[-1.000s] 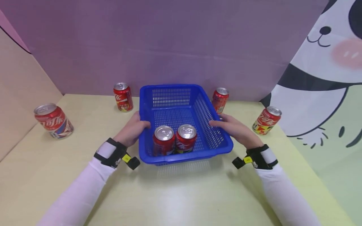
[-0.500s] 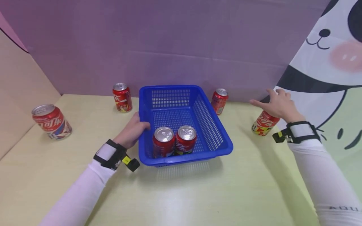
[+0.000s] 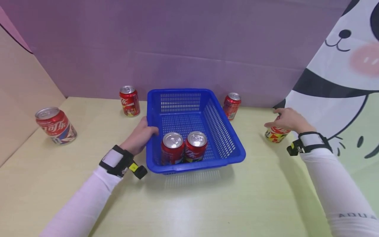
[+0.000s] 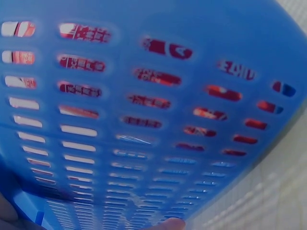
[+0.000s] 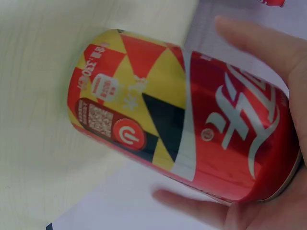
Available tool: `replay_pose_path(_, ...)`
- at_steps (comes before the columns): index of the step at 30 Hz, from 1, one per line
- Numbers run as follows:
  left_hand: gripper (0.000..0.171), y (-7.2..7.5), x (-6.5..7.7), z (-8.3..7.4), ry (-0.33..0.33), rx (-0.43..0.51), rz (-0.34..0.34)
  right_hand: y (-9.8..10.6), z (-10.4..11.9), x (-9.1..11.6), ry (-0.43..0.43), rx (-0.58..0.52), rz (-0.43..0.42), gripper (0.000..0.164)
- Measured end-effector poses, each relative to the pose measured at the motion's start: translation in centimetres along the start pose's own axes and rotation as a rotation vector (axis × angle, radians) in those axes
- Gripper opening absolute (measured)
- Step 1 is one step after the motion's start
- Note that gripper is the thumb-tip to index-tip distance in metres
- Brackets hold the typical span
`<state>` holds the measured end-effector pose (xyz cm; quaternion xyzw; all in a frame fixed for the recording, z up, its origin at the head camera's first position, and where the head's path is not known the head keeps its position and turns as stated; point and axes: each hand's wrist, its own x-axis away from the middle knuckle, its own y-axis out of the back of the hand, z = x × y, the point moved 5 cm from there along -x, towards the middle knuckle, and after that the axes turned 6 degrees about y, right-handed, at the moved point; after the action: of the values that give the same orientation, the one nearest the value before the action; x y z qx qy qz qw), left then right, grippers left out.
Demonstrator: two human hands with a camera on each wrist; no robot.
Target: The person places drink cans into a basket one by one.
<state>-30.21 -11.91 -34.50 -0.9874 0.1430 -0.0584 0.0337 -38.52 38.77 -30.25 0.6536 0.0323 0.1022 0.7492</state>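
Observation:
A blue plastic basket (image 3: 189, 169) is at the centre of the head view, with two red soda cans (image 3: 172, 148) (image 3: 195, 146) upright inside near its front. My left hand (image 3: 137, 137) grips the basket's left rim, thumb over the edge. In the left wrist view the slotted basket wall (image 4: 158, 110) fills most of the frame, red showing through. At the right, my right hand (image 3: 291, 120) is over a red and yellow soda can (image 3: 276, 135). The right wrist view shows fingers on either side of that can (image 5: 182, 120); the thumb (image 5: 259, 43) stands apart from it.
One red can (image 3: 56, 125) stands at the table's left, another (image 3: 129, 101) behind the left hand. A further can (image 3: 232, 106) stands beyond the basket's right side. A purple backdrop (image 3: 183, 46) borders the table (image 3: 189, 210) behind, with a panda print (image 3: 334, 108) at the right.
My right hand has let go of the basket's right side, moved right, and come down around the far-right can. The left hand has kept its grip on the basket.

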Motion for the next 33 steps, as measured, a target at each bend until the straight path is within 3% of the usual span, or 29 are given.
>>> replay_pose_path(4,0.067,0.02,-0.03,-0.01,-0.001,-0.003,-0.012,0.03,-0.13,-0.19,0.001,-0.011,-0.017,0.055)
replay_pose_path(6,0.067,0.13,-0.02,-0.05,0.003,-0.012,-0.019,0.13,-0.19,-0.27,-0.011,-0.02,-0.009,0.049)
replay_pose_path(20,0.066,0.16,-0.12,0.16,0.021,-0.013,-0.025,0.15,-0.03,0.09,-0.059,-0.064,0.025,0.048)
replay_pose_path(33,0.065,0.07,-0.07,0.07,-0.003,-0.029,-0.037,0.8,0.52,0.63,-0.049,-0.052,-0.076,0.042)
